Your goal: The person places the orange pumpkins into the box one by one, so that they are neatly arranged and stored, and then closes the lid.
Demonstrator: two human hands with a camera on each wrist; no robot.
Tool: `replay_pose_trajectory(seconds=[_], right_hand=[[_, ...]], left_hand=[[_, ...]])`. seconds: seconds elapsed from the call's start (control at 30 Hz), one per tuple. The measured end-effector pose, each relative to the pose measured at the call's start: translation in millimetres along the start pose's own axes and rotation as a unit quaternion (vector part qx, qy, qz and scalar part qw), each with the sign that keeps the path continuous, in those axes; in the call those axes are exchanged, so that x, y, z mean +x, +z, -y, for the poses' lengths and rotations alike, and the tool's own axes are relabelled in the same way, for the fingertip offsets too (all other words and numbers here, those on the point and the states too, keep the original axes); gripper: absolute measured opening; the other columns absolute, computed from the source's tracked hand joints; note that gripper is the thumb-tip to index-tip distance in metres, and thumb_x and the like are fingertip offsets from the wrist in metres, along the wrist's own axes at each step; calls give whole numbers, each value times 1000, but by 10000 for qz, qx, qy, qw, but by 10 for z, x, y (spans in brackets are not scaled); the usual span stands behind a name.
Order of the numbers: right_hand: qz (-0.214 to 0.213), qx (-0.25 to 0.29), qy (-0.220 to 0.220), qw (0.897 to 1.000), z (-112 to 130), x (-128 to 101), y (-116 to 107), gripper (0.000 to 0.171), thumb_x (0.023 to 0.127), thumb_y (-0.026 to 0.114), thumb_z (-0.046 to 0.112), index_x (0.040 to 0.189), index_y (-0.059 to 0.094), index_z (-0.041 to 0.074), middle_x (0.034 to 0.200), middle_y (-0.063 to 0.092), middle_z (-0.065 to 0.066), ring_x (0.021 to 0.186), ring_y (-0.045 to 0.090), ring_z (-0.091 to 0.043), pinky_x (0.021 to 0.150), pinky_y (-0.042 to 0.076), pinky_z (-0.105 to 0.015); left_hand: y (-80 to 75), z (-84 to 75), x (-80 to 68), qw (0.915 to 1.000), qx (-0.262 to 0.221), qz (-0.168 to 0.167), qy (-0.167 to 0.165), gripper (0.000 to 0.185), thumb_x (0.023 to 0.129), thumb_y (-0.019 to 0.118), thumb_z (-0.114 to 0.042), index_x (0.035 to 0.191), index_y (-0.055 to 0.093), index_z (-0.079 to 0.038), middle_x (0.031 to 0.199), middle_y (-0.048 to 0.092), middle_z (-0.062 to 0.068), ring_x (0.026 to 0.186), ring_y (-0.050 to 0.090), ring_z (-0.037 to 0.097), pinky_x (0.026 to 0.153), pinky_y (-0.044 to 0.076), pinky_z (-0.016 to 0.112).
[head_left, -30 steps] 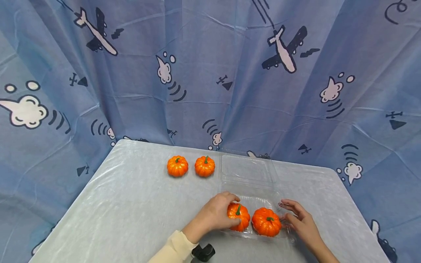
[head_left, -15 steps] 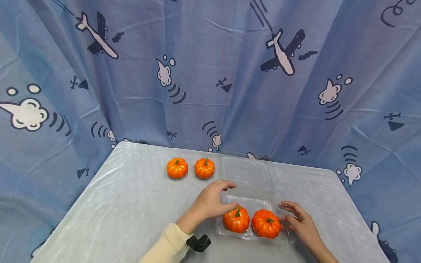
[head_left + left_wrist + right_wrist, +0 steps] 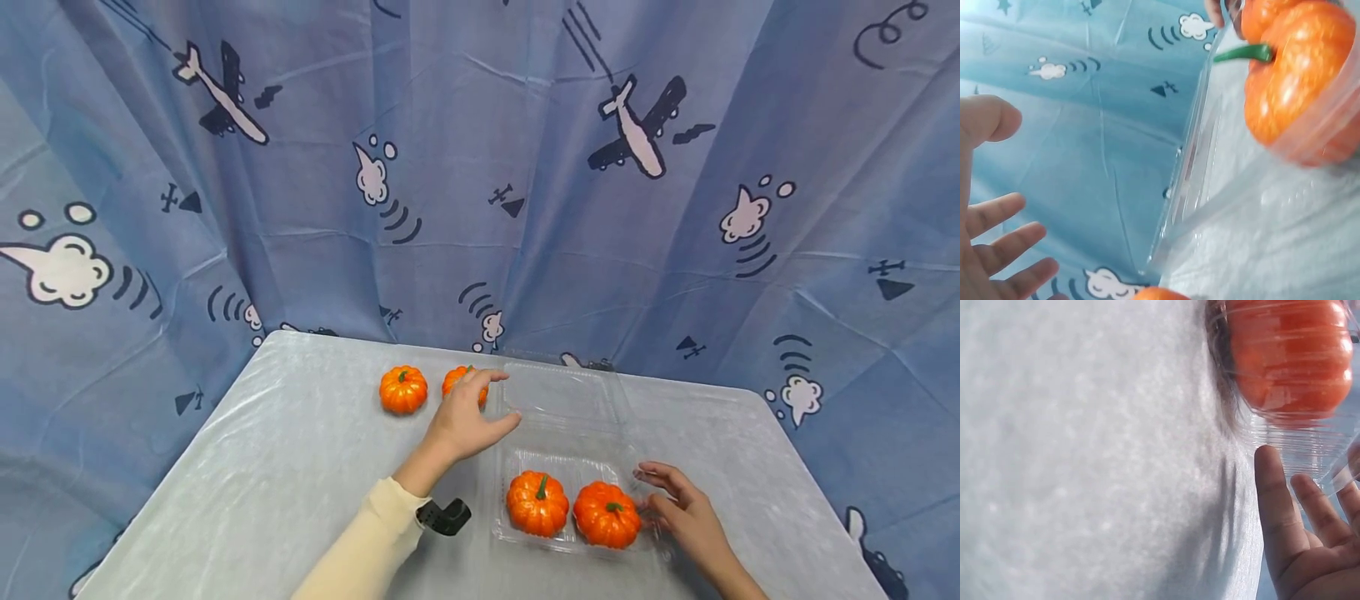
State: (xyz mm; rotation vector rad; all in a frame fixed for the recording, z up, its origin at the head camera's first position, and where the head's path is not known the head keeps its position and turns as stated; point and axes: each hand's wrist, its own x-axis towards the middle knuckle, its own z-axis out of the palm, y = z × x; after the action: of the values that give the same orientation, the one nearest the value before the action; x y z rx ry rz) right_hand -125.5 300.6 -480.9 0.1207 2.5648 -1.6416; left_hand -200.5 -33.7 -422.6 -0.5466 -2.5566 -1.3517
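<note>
nearest, right hand (image 3: 678, 508) with relaxed, spread fingers (image 3: 1275, 506) steadying the right wall of the clear clamshell tray (image 3: 525, 536), grasping nothing. inside the tray, two pumpkins side by side: left one (image 3: 537, 504), right one (image 3: 606, 515). hinged lid (image 3: 562, 392) lying open just behind. further back, left hand (image 3: 463, 417) released, fingers loosely spread, arched over the third pumpkin (image 3: 454, 379) on the table (image 3: 262, 483), contact not certain. fourth pumpkin (image 3: 402, 390) just beside it, to the left, untouched. airplane-print curtain (image 3: 480, 167) behind all. step in hand, by judgement: reach for a third pumpkin after two already boxed. next move likely calling for fingers closing round the pumpkin's sides, a lift clear of its neighbour, and a carry to the free back part of the tray.
</note>
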Motion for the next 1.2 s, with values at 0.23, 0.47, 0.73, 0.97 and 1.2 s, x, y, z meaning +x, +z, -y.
replay_pose_trajectory(seconds=[0.23, 0.47, 0.73, 0.97, 1.2], right_hand=[[3, 28, 32, 10000, 26, -11, 3, 44, 95, 48, 1, 138, 41, 0, 136, 48, -30, 81, 66, -10, 67, 59, -31], [17, 48, -12, 10000, 15, -19, 0, 44, 95, 47, 0, 138, 41, 0, 136, 48, -31, 81, 65, -10, 66, 59, -31], [39, 105, -132, 9998, 1, -13, -21, 42, 96, 47, 1, 137, 41, -1, 135, 48, -31, 81, 66, -9, 67, 59, -31], [28, 68, -164, 9998, -2, -7, -37, 42, 95, 47, 0, 137, 42, -2, 134, 49, -32, 81, 67, -10, 67, 59, -31], [-9, 38, -145, 9999, -4, -4, -33, 43, 94, 48, 0, 136, 43, -1, 134, 50, -31, 81, 67, -10, 66, 59, -31]], left_hand=[[-18, 198, 137, 9990, -74, -315, -307, 56, 78, 71, -34, 128, 59, -13, 128, 61, 7, 119, 56, 32, 100, 46, 46], [27, 366, 207, 9913, -524, -778, -919, 51, 78, 72, -28, 126, 60, -14, 128, 61, 11, 119, 57, 33, 102, 45, 45], [110, 506, 258, 9844, -476, -1080, -1304, 53, 77, 75, -29, 127, 60, -17, 129, 60, 12, 118, 57, 33, 101, 45, 45], [168, 626, 314, 9854, -277, -1055, -1309, 56, 76, 74, -31, 127, 59, -15, 129, 59, 12, 116, 57, 31, 101, 45, 46], [239, 766, 361, 9860, -96, -999, -1334, 57, 74, 73, -31, 126, 60, -11, 126, 60, 13, 111, 57, 29, 99, 46, 43]])
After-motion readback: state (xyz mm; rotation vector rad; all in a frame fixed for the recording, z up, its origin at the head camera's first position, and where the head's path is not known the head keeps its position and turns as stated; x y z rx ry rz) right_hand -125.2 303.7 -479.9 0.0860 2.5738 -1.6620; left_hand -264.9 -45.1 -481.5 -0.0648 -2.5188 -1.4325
